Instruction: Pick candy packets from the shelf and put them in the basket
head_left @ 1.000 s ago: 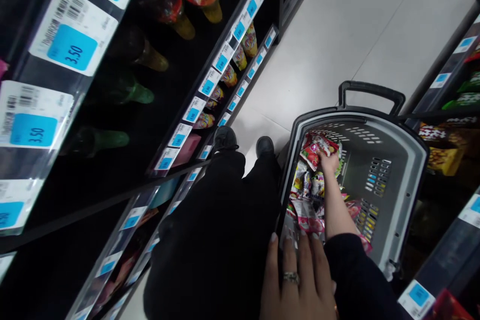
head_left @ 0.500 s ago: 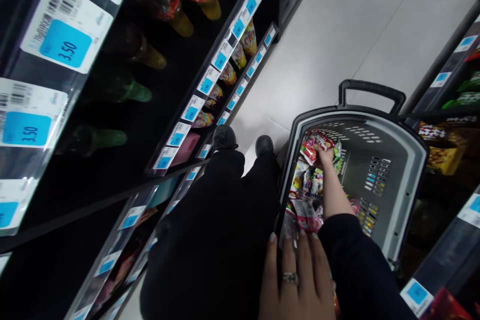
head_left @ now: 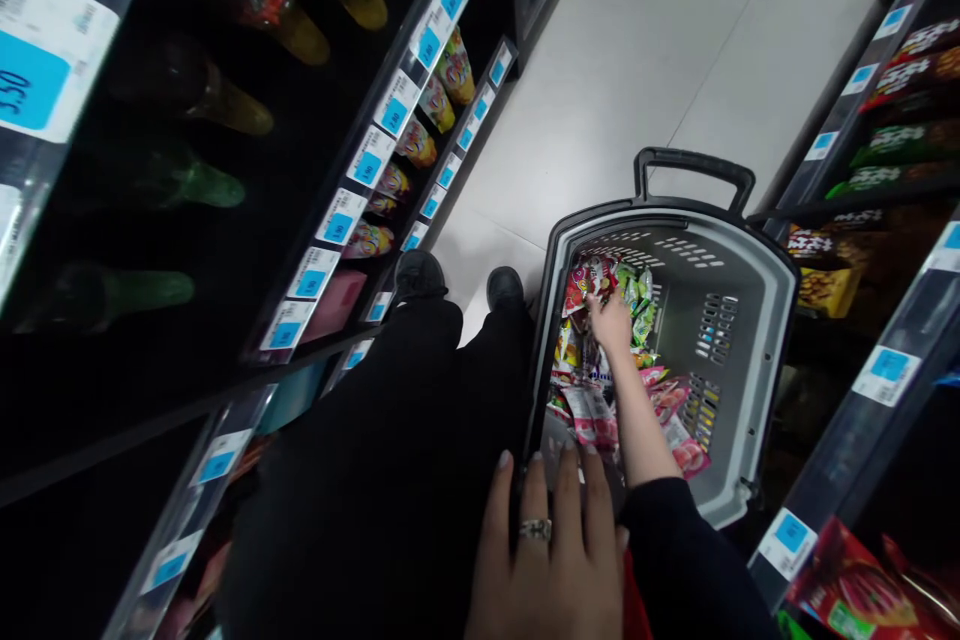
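Note:
A grey shopping basket (head_left: 750,400) with a dark rim stands below me, packed along its left side with small snack packets. My right hand (head_left: 611,320) reaches deep into it, fingers apart, at the lower edge of some red packets (head_left: 589,278). Green packets (head_left: 641,305) lie just right of that hand, and pink packets (head_left: 592,410) lie nearer to me. My left hand (head_left: 551,550), wearing a ring, is stretched out flat, palm down, at the near end of the basket. Something clear lies under its fingertips. A bit of red shows beside it, too hidden to name.
Dark shelves with price labels (head_left: 367,160) run along the left, holding cone-shaped packs (head_left: 416,142) and bottles. More shelves with snack bags (head_left: 829,290) stand close on the right. Pale floor (head_left: 600,70) stretches ahead. My shoes (head_left: 420,275) are left of the basket.
My right hand has let go of a red packet, which now lies at the basket's far left corner. The view has shifted, so everything sits further left.

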The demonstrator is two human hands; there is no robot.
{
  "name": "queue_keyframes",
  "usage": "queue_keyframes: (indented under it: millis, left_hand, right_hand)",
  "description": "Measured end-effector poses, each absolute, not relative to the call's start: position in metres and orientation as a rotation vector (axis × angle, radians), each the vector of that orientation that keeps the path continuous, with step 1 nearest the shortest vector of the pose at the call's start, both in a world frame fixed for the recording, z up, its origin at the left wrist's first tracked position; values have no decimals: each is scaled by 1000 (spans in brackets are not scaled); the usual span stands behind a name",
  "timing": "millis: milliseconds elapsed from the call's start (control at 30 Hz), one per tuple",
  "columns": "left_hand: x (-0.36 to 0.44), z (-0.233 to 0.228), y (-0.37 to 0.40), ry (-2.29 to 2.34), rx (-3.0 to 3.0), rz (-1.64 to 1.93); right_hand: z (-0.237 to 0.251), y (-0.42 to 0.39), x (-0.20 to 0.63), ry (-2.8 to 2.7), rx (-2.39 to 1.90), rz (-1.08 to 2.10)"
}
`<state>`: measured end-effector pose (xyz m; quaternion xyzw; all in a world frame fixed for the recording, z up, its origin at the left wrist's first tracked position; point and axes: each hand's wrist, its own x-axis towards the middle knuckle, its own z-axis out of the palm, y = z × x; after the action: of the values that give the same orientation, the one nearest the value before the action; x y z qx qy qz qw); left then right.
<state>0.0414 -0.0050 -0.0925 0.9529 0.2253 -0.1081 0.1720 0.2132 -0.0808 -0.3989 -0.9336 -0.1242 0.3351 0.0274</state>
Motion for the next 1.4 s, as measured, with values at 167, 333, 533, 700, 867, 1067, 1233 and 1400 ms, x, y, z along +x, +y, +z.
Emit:
queue_keyframes:
  millis: [167,333,533,700,867,1067,1233,1400]
  left_hand:
    - [42,-91,-4,624,2703,-311]
    - [39,-94,-3,590,2741,-260]
    - [41,-92,-3,569,2750,-296]
    - [43,-90,-3,562,2744,-324]
    - [41,-91,-3,560,2752,-282]
    - [40,-91,-2,573,2732,-318]
    - [40,-91,-2,554,2743,-291]
    - [40,-92,-3,570,2746,-298]
  right_hand:
    - [-364,-167,249,-635,-2870,1665]
    - [-345,-221,232,-977,-2820,1985]
    - [-340,-230,221,-1420,-2631,1855]
    - [-348,-212,212,-1498,-2623,1692]
    - [-322,-209,213,-1380,-2693,1541]
    - [-289,-212,249,-769,-3090,971]
    - [-349,-169,250,-302,-3146,709]
    - [-409,-128,226,-167,-3047,998]
